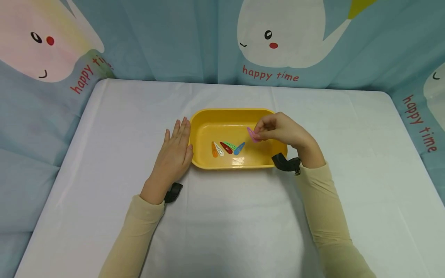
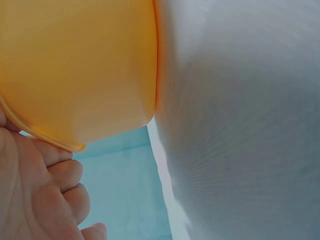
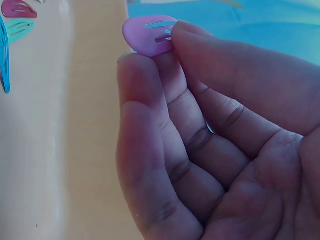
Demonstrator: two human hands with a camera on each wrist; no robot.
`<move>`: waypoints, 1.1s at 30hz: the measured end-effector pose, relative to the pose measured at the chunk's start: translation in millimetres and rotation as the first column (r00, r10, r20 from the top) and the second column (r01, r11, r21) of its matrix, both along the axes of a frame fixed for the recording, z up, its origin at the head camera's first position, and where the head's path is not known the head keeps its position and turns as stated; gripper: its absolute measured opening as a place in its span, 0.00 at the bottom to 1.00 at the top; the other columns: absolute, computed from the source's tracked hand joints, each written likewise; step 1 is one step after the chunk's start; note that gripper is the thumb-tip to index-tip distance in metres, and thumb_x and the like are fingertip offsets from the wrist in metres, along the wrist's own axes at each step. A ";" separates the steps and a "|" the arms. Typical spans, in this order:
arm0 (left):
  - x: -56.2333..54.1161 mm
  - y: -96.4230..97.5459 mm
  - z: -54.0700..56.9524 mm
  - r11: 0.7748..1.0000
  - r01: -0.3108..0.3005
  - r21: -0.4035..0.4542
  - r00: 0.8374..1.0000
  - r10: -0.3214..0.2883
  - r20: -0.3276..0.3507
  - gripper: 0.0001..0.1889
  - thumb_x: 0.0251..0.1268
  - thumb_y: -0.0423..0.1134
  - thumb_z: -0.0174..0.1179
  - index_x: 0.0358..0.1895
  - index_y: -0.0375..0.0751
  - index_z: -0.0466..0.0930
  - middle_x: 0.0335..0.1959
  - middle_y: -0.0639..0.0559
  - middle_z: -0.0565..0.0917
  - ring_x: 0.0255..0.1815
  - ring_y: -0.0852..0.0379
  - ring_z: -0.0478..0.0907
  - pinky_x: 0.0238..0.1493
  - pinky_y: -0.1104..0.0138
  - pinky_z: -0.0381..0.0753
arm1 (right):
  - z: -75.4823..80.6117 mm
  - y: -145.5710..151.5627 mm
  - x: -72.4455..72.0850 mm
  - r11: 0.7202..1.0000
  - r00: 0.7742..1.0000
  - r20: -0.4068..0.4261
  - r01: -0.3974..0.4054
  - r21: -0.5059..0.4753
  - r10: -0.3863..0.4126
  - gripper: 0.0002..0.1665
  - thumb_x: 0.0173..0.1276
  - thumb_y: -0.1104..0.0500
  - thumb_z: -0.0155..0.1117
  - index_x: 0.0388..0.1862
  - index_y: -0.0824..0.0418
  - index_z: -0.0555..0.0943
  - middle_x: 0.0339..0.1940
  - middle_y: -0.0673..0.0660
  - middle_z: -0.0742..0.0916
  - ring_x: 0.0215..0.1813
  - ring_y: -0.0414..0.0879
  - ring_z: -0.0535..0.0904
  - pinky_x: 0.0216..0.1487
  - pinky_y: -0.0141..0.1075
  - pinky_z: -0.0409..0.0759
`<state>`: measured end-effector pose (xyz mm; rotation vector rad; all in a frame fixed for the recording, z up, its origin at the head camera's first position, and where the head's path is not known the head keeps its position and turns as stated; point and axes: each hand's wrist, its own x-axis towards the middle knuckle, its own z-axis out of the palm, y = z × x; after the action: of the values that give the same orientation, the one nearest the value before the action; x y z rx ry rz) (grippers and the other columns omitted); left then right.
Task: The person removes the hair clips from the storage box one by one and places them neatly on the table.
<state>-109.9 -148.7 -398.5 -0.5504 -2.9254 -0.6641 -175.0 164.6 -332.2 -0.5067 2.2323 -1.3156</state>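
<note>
A pink snap hair clip [image 3: 145, 37] is pinched between the thumb and fingers of my right hand [image 1: 283, 129], over the right part of a yellow tray [image 1: 222, 112]. In the head view my left hand [image 1: 172, 154] lies with straight fingers along the tray's left rim; the left wrist view shows those fingers at the rim. Inside the tray lie an orange clip [image 1: 214, 150], a white clip [image 1: 219, 149], a red clip [image 1: 226, 148], a green clip [image 1: 229, 145] and a blue clip [image 1: 239, 149], close together left of the pink one.
The tray stands on a table with a white cloth [image 1: 229, 224]. Behind the table hangs a blue curtain [image 1: 167, 38] printed with whales. A black wrist camera [image 1: 286, 163] on the right arm overlaps the tray's front right corner.
</note>
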 end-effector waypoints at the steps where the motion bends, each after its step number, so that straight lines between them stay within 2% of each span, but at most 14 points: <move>1: 0.0 -0.1 0.0 1.000 0.000 0.002 1.000 0.000 -0.001 0.30 0.73 0.40 0.36 0.74 0.31 0.44 0.75 0.41 0.47 0.76 0.48 0.39 0.71 0.48 0.38 | -0.7 1.2 0.3 1.000 1.000 0.006 0.005 -0.010 -0.004 0.05 0.65 0.68 0.59 0.35 0.72 0.80 0.32 0.59 0.85 0.38 0.53 0.80 0.43 0.35 0.79; 12: -0.7 0.6 0.0 1.000 -0.001 0.007 1.000 0.001 -0.005 0.30 0.73 0.40 0.37 0.74 0.31 0.44 0.75 0.42 0.47 0.76 0.48 0.39 0.71 0.48 0.38 | -1.4 15.8 3.6 0.996 0.997 -0.001 0.074 -0.053 -0.075 0.07 0.63 0.65 0.64 0.34 0.72 0.80 0.31 0.59 0.86 0.37 0.48 0.81 0.44 0.35 0.80; 18: -0.3 0.3 0.2 1.000 0.001 0.008 1.000 -0.001 -0.003 0.30 0.73 0.39 0.38 0.74 0.31 0.45 0.75 0.42 0.47 0.76 0.48 0.39 0.71 0.48 0.39 | -1.4 22.7 4.1 0.995 0.997 -0.013 0.076 -0.058 -0.077 0.09 0.63 0.64 0.65 0.34 0.72 0.80 0.31 0.59 0.86 0.37 0.48 0.82 0.44 0.34 0.79; 21: -0.3 0.4 0.2 1.000 0.001 0.011 1.000 -0.001 -0.002 0.30 0.73 0.39 0.38 0.74 0.31 0.44 0.75 0.42 0.47 0.76 0.48 0.39 0.71 0.48 0.38 | -1.9 25.8 4.7 0.994 0.996 -0.019 0.082 -0.070 -0.083 0.08 0.62 0.64 0.65 0.34 0.71 0.80 0.31 0.58 0.86 0.38 0.49 0.82 0.44 0.34 0.79; 26: -0.6 0.6 0.3 1.000 0.001 0.012 1.000 -0.001 -0.003 0.30 0.73 0.39 0.38 0.74 0.31 0.44 0.75 0.42 0.47 0.76 0.48 0.39 0.71 0.48 0.38 | -2.6 31.4 5.2 0.991 0.995 -0.014 0.097 -0.096 -0.098 0.08 0.62 0.64 0.66 0.34 0.72 0.81 0.31 0.59 0.86 0.39 0.56 0.81 0.44 0.34 0.79; 31: -0.7 0.5 0.3 1.000 0.001 0.012 1.000 -0.001 -0.003 0.30 0.73 0.38 0.38 0.74 0.31 0.45 0.75 0.42 0.47 0.76 0.48 0.39 0.71 0.47 0.39 | -2.1 37.1 4.7 0.988 0.993 -0.010 0.115 -0.100 -0.117 0.09 0.63 0.64 0.65 0.34 0.72 0.80 0.31 0.58 0.86 0.40 0.58 0.82 0.41 0.33 0.79; 33: -0.6 0.6 0.6 1.000 0.000 0.012 1.000 0.000 -0.001 0.30 0.73 0.38 0.38 0.74 0.31 0.45 0.75 0.42 0.47 0.76 0.48 0.39 0.71 0.47 0.39 | -1.9 39.2 4.1 0.989 0.992 -0.027 0.123 -0.081 -0.125 0.09 0.63 0.63 0.65 0.34 0.71 0.81 0.30 0.56 0.87 0.39 0.55 0.83 0.33 0.30 0.76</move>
<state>-110.5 -148.1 -398.0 -0.5494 -2.9185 -0.6805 -170.9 203.8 -334.0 -0.4258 2.2767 -1.4732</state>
